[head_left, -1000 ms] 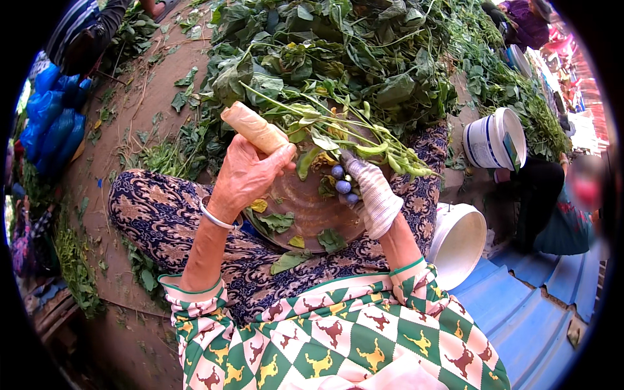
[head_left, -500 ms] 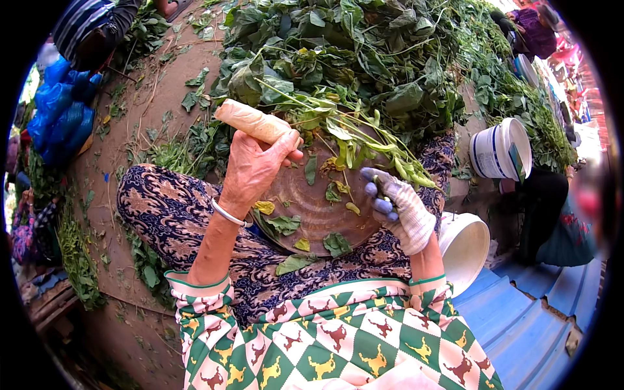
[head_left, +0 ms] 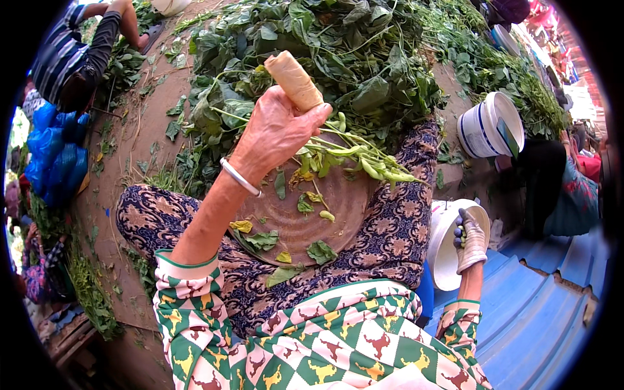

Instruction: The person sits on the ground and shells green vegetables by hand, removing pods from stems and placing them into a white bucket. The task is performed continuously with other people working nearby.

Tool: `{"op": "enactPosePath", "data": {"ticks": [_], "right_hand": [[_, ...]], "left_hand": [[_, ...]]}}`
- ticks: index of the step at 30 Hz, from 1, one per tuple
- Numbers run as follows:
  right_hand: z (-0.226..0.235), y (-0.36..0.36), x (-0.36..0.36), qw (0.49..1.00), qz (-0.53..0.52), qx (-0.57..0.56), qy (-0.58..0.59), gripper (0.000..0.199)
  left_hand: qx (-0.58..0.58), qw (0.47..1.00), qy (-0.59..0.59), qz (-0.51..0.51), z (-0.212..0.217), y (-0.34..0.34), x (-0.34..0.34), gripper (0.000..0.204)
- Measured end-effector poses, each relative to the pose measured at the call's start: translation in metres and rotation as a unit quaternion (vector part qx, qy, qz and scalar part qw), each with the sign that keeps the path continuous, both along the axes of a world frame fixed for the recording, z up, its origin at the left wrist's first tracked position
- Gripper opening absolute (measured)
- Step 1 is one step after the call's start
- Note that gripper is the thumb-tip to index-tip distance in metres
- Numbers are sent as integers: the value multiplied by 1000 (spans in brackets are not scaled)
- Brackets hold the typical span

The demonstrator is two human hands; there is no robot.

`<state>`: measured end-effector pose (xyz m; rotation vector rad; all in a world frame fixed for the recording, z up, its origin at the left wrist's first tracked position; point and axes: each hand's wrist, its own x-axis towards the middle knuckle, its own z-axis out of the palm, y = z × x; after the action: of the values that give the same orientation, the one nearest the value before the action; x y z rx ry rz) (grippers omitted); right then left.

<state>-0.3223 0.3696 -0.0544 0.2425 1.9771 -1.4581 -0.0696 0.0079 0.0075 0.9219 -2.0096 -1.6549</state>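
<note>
My left hand (head_left: 276, 127) is closed round a tan rolled flatbread (head_left: 294, 79), held above the leaf heap. Beneath it, a stalk with green soybean pods (head_left: 370, 162) lies across the far edge of a round brown tray (head_left: 348, 224) on my lap. Whether my left hand touches the stalk is hidden. My right hand (head_left: 473, 244), in a pale glove with blue-grey fingertips, is at the mouth of a white bucket (head_left: 442, 250) beside my right thigh. Its fingers are curled, with green pods partly showing between them. Loose leaves (head_left: 322, 251) and a single pod (head_left: 327, 215) lie on the tray.
A large heap of leafy stalks (head_left: 331, 58) rises beyond the tray. Another white bucket (head_left: 484, 127) stands at the right near a seated person (head_left: 572, 201). Blue corrugated sheeting (head_left: 513, 312) covers the near right. Blue bags (head_left: 58, 156) and another person (head_left: 71, 65) are at the left.
My right hand has moved from the pods over the tray, right and down to the bucket. My left hand has lifted the flatbread farther up and to the right.
</note>
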Motion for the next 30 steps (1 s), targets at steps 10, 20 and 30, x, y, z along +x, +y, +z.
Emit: {"op": "enactPosePath", "data": {"ticks": [10,20,30], "right_hand": [[-6,0,-19,824,251,320,395,22],[42,-193,104,898,430,-68,-70,60],[30,-205,143,894,424,-42,-143,62]], "left_hand": [[-68,992,-106,10,-51,-23,-21,29],[36,998,53,14,-27,30,21,7],[-327,936,103,-82,-23,71,44,18]]}}
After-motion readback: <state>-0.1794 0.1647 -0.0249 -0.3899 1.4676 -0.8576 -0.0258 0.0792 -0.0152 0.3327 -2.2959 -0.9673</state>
